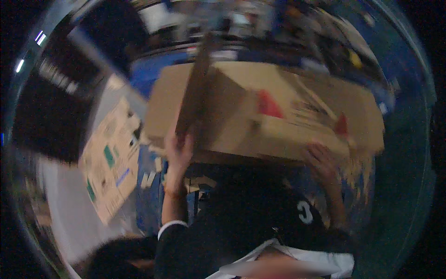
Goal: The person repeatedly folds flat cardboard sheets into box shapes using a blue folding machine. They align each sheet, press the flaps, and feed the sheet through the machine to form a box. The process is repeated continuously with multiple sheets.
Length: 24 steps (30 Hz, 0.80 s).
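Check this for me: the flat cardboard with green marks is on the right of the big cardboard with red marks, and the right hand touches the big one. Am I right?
Nearly! The flat cardboard with green marks is on the left of the big cardboard, as the head view shows. The right hand does touch the big one.

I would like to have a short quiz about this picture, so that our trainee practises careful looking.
1. True or false: the right fingers are at the near side of the large cardboard piece.
2. Which colour appears in the markings on the flat sheet at the picture's left? A) orange B) green C) pink
3. Fill in: the ____ fingers are at the lower end of the upright panel.

Key: 1. True. 2. B. 3. left.
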{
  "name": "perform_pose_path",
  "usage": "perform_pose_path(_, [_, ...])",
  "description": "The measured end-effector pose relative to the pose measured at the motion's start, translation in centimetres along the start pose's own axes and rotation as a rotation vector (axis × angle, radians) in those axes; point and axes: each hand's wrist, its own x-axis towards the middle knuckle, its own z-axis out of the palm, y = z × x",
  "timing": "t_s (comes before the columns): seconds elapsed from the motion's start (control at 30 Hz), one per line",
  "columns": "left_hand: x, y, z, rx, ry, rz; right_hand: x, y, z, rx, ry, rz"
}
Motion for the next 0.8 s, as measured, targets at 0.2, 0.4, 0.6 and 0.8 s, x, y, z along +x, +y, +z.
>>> perform_pose_path(0.2, [0.4,1.4,3.5,0.476,-0.617,0.416,0.1,-0.8,2.3,-0.131,-0.024,0.023])
perform_pose_path(0.4, [0.2,0.6,4.5,0.612,-0.831,0.455,1.1,-1.0,1.9,-0.079,0.001,-0.038])
perform_pose_path(0.6, [2.2,0.2,3.9,0.666,-0.784,0.6,2.9,0.7,1.0,-0.269,0.006,-0.217])
perform_pose_path(0.8, [9.0,-2.2,5.0,0.396,-0.37,0.52,9.4,6.9,3.6,-0.21,-0.006,-0.174])
